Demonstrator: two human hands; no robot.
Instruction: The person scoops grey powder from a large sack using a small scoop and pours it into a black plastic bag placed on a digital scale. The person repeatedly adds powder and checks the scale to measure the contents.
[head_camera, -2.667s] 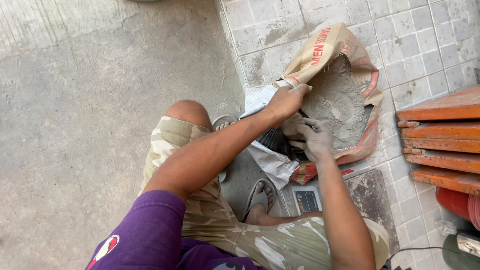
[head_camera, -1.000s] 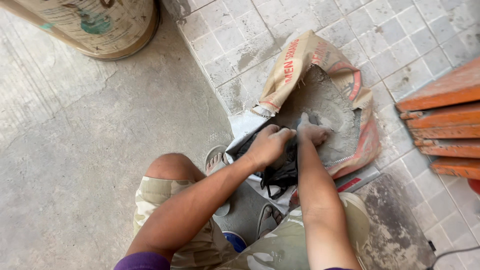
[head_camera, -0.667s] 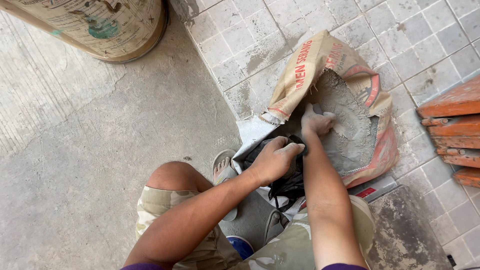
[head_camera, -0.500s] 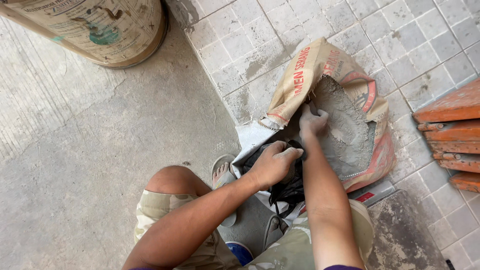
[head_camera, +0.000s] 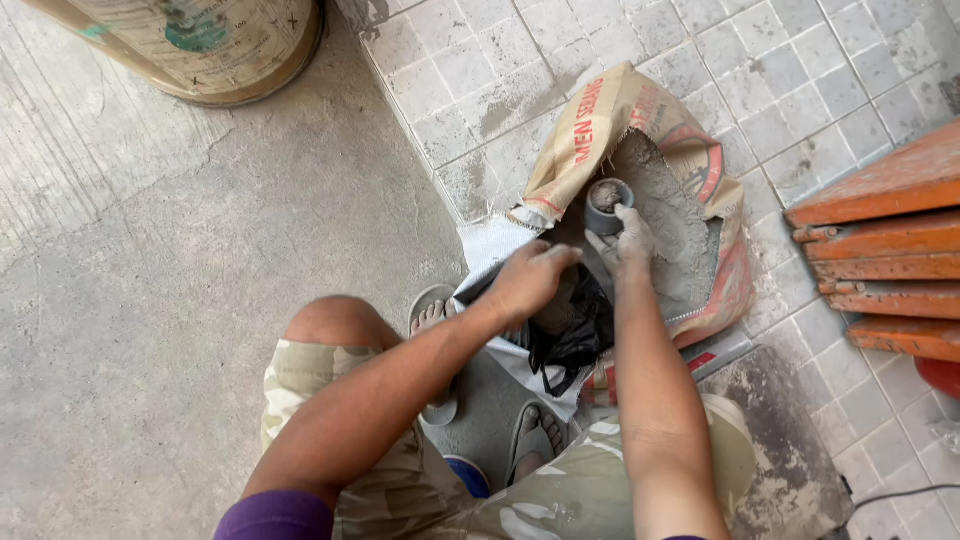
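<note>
head view: right hand (head_camera: 628, 235) gripping cup (head_camera: 606, 203)

Count, head view: 1 open tan paper sack of grey cement powder (head_camera: 690, 215). 1 small grey round cup (head_camera: 606, 205), part-filled with powder. 1 crumpled black plastic bag (head_camera: 575, 335). 2 bare hands: left hand (head_camera: 527, 283), right hand (head_camera: 630, 235). 2 grey sandals (head_camera: 432, 305), 1 per foot. 4 orange-painted planks (head_camera: 880, 190) in a stack, as far as visible. 1 large round drum (head_camera: 200, 45), partly cut off by the frame. 1 dusty flat trowel blade (head_camera: 780, 440).
</note>
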